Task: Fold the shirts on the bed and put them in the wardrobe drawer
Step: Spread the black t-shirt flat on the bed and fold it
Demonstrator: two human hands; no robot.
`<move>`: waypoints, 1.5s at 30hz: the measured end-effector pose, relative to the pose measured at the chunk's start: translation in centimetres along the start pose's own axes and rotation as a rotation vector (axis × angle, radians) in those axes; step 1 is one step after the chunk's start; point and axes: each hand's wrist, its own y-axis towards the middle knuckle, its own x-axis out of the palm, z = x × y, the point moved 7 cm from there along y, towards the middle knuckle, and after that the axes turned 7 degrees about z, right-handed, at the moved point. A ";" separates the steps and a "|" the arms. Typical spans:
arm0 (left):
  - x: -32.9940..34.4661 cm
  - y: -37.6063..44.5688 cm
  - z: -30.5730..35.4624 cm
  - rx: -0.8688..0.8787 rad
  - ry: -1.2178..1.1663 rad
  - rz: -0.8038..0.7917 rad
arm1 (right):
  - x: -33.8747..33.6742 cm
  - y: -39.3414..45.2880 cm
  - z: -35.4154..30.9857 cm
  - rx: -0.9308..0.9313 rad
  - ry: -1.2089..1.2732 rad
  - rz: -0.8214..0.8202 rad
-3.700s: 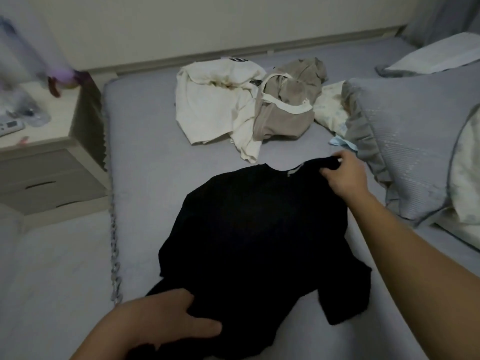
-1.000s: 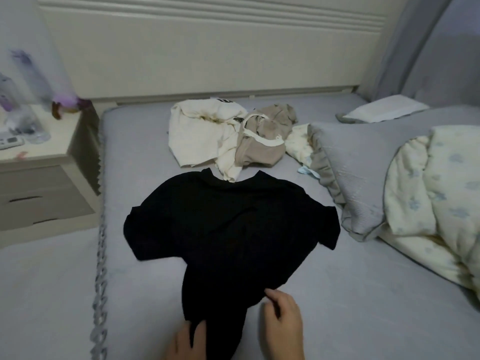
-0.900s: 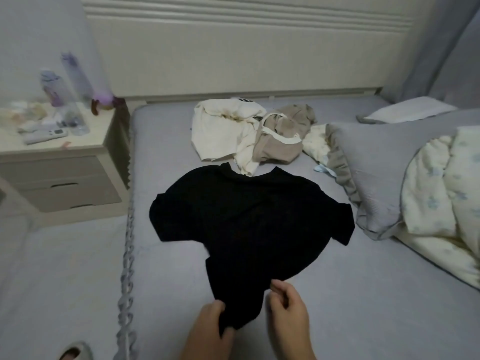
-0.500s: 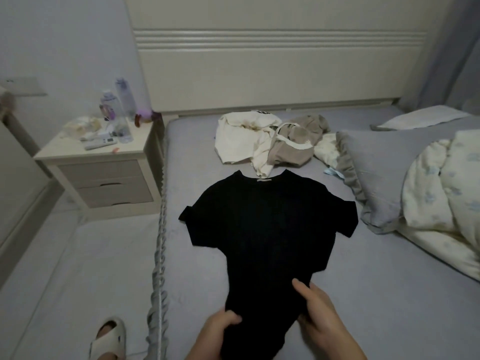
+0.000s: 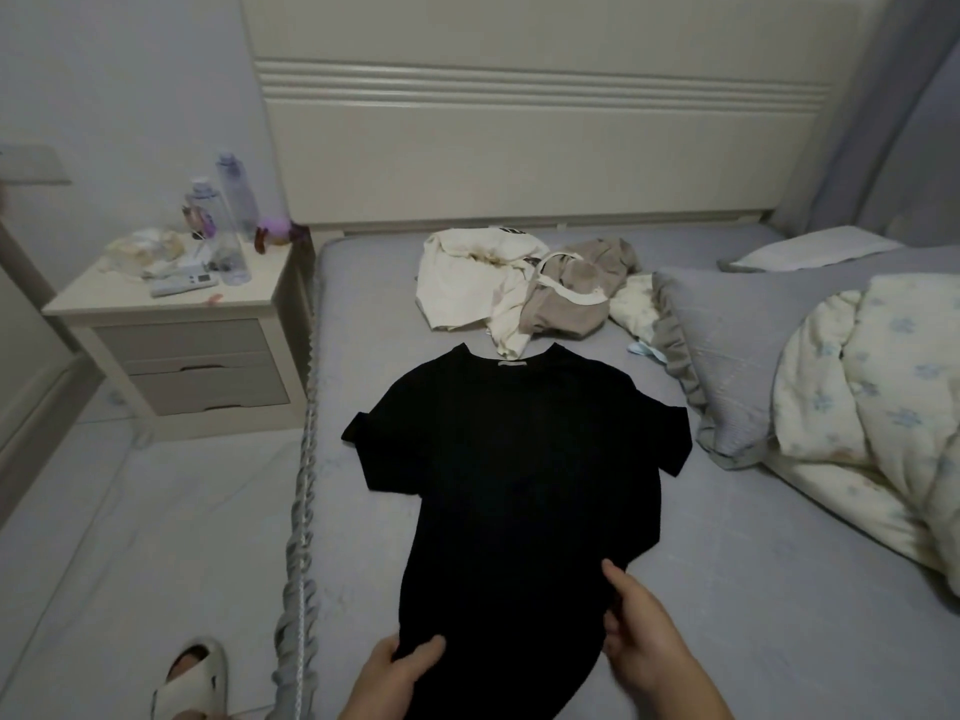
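Black shirt: lies flat on my bed, collar away from me.
Left hand: I pinch the hem's left edge.
Right hand: I grip the right edge.

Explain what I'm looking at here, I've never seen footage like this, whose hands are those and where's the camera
There is no machine here. The picture comes from a wide-angle camera worn on a person's head, looking forward and down, so the two hands at the bottom are the wearer's own.

A black short-sleeved T-shirt lies spread flat on the grey bed, collar pointing away. The left hand grips its lower left edge, and the right hand holds its lower right edge.

Farther up the bed lie a crumpled cream shirt and a beige garment with white trim, not yet folded. To the right are a grey frilled pillow and a pale floral quilt. Left of the bed stands a white bedside table with bottles on top.
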 end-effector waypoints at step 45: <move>-3.7 3.7 8.4 0.393 0.834 0.409 | -13.9 3.1 -15.1 -0.591 -0.941 0.594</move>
